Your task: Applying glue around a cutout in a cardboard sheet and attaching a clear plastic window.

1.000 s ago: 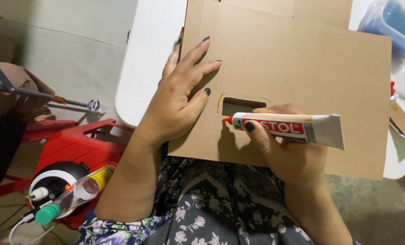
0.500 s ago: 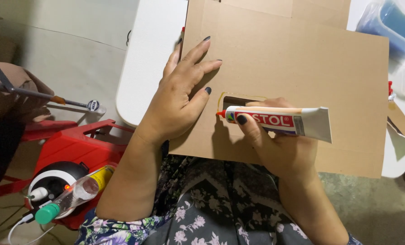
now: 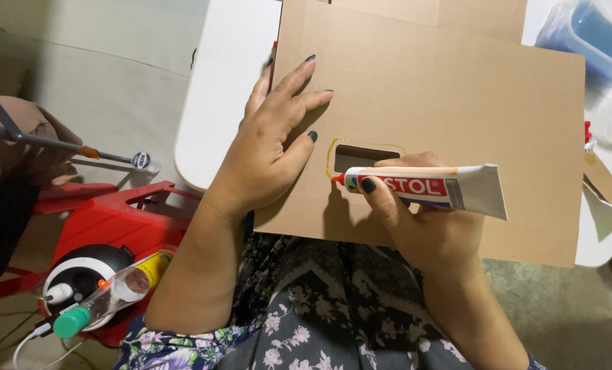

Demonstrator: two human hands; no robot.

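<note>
Standing next to her rn. There's a big sheet of cardboard (image 3: 450, 109) lying flat on the white table (image 3: 227, 89), w/ a small rectangular slot (image 3: 364, 156) cut near the middle. The glue tube (image 3: 422, 186) is in the right hand (image 3: 422, 226), fingers clamped round it, red nozzle touching the slot's lower left corner. You can see a shiny yellowish line of glue along the left side and top edge of the slot already. The bottom edge is mostly hidden by the tube and her fingers, so can't tell if it's done. I'd say roughly halfway round the slot, maybe more, w/ the lower side prob left to do.

Left hand (image 3: 272, 151) is holding nothing, just spread flat w/ fingers apart, pressing the cardboard down just left of the slot.

Off to the side: red stool (image 3: 114, 219) w/ a clear bottle (image 3: 107, 301) on it, blue plastic tub (image 3: 594, 41) at the far corner.
</note>
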